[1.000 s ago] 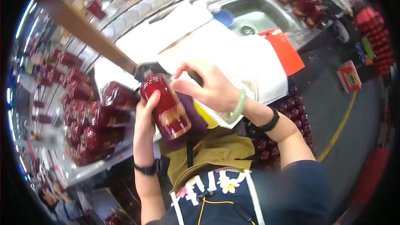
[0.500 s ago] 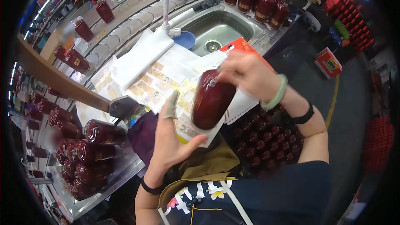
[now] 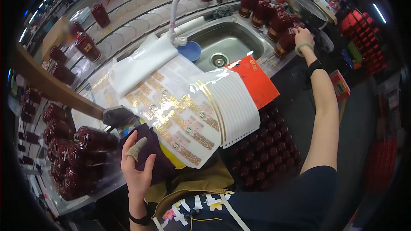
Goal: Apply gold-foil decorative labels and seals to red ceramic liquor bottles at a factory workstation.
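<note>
At the far right of the sink, my right hand [image 3: 303, 38] grips the end of a dark red glossy bottle [image 3: 286, 43]. That bottle stands, slightly tilted in this view, on the counter beside a group of like bottles [image 3: 261, 13]. My left hand [image 3: 138, 160] is empty, thumb and fingers apart, with a pale cover on one finger. It hovers over a dark purple cloth [image 3: 165, 156], close to the near corner of a sheet of gold labels [image 3: 175, 113]. A white strip-lined sheet [image 3: 239, 109] and a red packet [image 3: 257, 81] overlap on the right.
A steel sink [image 3: 242, 38] with a white faucet [image 3: 173, 13] and blue bowl [image 3: 189, 51] lies beyond the sheets. Stacked dark red bottles [image 3: 92, 141] fill the left table. A brown bar [image 3: 60, 83] crosses at left. Many bottles [image 3: 265, 158] stand low at right.
My right hand has carried the bottle from above the label sheet to the counter at the far right. My left hand has moved away, left and nearer to me.
</note>
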Available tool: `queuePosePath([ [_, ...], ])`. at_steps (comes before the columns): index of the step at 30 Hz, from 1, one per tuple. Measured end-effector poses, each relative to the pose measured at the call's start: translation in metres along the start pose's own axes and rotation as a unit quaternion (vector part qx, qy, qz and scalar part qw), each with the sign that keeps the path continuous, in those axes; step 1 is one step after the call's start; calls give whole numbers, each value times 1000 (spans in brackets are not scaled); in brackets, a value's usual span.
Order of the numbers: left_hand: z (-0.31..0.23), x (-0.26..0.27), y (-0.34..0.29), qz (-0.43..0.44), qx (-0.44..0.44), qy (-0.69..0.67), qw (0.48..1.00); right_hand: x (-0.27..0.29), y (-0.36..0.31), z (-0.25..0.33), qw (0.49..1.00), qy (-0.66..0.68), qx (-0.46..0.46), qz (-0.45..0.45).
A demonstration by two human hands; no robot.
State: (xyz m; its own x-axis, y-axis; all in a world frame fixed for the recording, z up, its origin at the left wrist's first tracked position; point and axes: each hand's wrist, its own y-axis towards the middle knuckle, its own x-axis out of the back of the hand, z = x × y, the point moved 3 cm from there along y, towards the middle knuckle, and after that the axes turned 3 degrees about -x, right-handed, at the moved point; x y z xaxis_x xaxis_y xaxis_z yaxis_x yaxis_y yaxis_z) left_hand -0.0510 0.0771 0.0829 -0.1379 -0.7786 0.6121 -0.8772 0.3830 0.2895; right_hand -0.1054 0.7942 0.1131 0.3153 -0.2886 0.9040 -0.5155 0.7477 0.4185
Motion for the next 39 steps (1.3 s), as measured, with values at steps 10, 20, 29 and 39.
queuePosePath([
  [10, 1, 30, -35, -96, 23, -48, 994, -97, 157, -86, 982, -10, 135, 133],
  [20, 90, 299, -176, -527, 157, 90, 830, -104, 103, -37, 991, 55, 123, 7],
  [29, 252, 319, -247, -330, 267, 57, 904, -10, -172, 154, 864, 373, 315, 122],
  [39, 277, 297, -269, -486, 144, -194, 840, 79, -319, 220, 839, 391, 335, 177],
])
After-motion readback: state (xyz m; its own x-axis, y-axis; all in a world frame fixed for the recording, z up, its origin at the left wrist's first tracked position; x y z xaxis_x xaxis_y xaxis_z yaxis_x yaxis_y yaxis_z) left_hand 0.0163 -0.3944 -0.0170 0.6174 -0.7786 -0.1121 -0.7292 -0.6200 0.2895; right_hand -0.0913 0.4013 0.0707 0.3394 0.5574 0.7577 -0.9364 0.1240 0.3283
